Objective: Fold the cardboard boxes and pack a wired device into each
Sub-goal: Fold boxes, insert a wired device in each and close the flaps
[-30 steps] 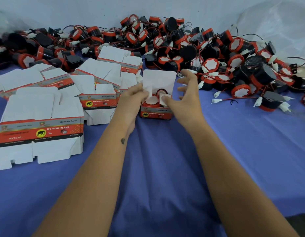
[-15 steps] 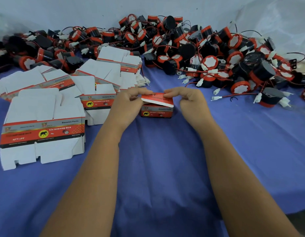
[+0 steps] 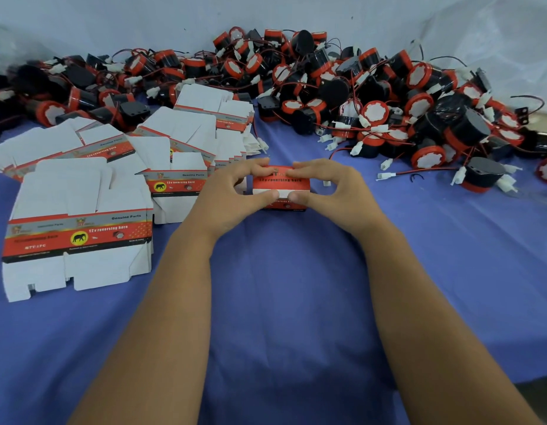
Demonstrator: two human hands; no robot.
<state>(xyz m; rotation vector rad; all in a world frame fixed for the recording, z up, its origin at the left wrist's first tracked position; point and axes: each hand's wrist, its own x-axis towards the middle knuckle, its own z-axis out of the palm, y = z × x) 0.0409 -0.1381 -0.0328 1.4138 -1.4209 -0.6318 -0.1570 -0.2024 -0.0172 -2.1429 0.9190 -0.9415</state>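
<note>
While both hands are pinching it at the centre of the frame, the small red box [image 3: 281, 187] is sitting on the blue cloth [image 3: 281, 302]; the left hand [image 3: 232, 194] and right hand [image 3: 330, 191] are each pressing thumb against fingertips across its top flap. Thin card like this is probably behaving light and easily creased, so edges and corners are looking like the safest hold. Its contents are hidden. Flat unfolded boxes [image 3: 79, 228] are lying at left, and loose wired devices [image 3: 373, 111] are piling across the top.
</note>
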